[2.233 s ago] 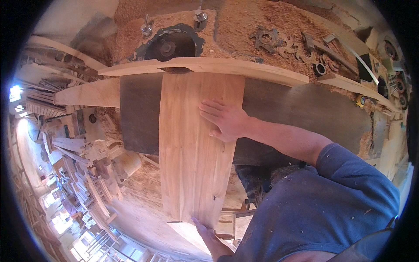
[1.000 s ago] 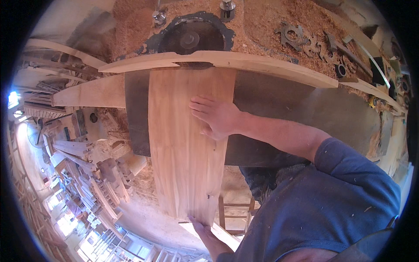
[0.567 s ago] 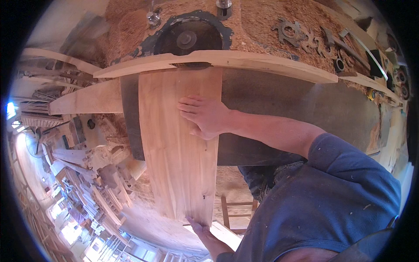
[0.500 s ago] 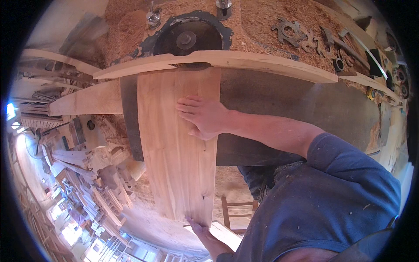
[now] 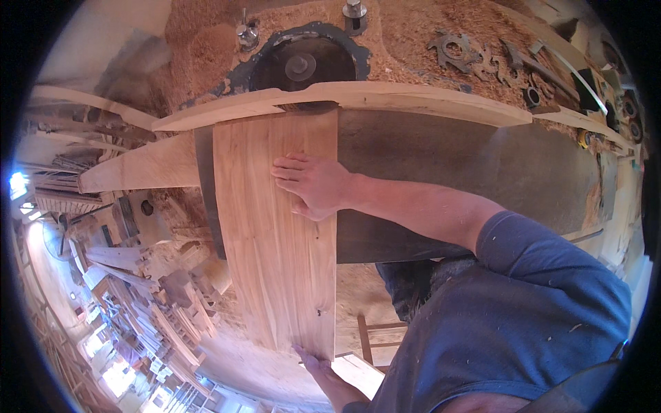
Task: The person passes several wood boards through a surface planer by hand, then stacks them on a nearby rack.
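A wide, pale wooden board (image 5: 268,255) lies across the dark machine table (image 5: 441,148), its far end against a long wooden fence (image 5: 413,96). My right hand (image 5: 313,184) rests palm down on the board's upper face, fingers stretched out to the left. At the board's near end, beyond the table edge, my left hand (image 5: 318,366) holds the end from below; part of its fingers is hidden by the wood. Behind a notch in the fence sits a round dark cutter head (image 5: 301,65) with a central hub. Its lower part is hidden.
Wood shavings (image 5: 406,34) cover the area behind the fence. Toothed metal cutters (image 5: 454,51) and a hammer-like tool (image 5: 544,72) lie there at the right. A curved wooden piece (image 5: 141,165) extends leftward from the table. Stacked timber offcuts (image 5: 165,303) fill the floor at left.
The board has slid a little to the left along the fence, and both my hands have travelled with it. My view has shifted slightly too.
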The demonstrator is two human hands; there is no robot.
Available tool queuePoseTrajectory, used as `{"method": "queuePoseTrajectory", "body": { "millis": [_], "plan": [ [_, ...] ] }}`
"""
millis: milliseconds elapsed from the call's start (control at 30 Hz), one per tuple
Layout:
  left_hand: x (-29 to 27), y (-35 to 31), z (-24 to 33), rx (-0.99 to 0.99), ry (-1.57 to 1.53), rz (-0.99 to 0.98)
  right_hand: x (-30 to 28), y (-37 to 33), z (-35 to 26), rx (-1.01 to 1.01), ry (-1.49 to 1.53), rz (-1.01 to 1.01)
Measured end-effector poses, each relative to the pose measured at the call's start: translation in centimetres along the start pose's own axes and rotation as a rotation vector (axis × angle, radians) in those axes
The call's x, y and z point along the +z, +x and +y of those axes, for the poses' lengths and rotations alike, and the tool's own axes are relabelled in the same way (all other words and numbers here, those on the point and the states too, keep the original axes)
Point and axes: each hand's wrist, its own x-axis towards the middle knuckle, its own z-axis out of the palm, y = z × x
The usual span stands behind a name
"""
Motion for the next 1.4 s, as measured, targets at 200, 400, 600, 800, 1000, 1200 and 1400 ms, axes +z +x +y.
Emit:
{"method": "queuePoseTrajectory", "body": {
  "millis": [200, 400, 600, 800, 1000, 1200, 1400],
  "plan": [
    [-0.6, 1.1, 0.5, 0.071, -0.048, -0.048, 1.7, 0.7, -0.2, -0.009, -0.028, 0.013],
    [-0.7, 2.1, 4.2, 0.094, 0.005, 0.063, 3.8, 4.3, -1.2, 0.038, 0.016, -0.062],
    [-1.6, 3.1, 5.7, 0.207, -0.091, -0.025, 6.3, 7.6, -2.3, 0.002, -0.071, -0.123],
    [-5.4, -0.2, -4.5, 0.22, -0.044, -0.002, 3.2, -7.7, -8.0, 0.201, -0.141, -0.16],
    [-8.1, -8.1, -14.7, 0.007, -0.125, 0.105, -13.1, -30.0, -9.0, 0.44, -0.133, -0.249],
    [-6.9, -9.2, -28.5, 0.081, -0.342, -0.365, -30.3, -57.8, -4.7, 0.811, -0.532, -0.055],
    [4.9, -20.4, -35.7, -0.031, -0.775, -0.622, -35.1, -64.5, -4.1, 0.754, -0.518, 0.066]
  ]
}}
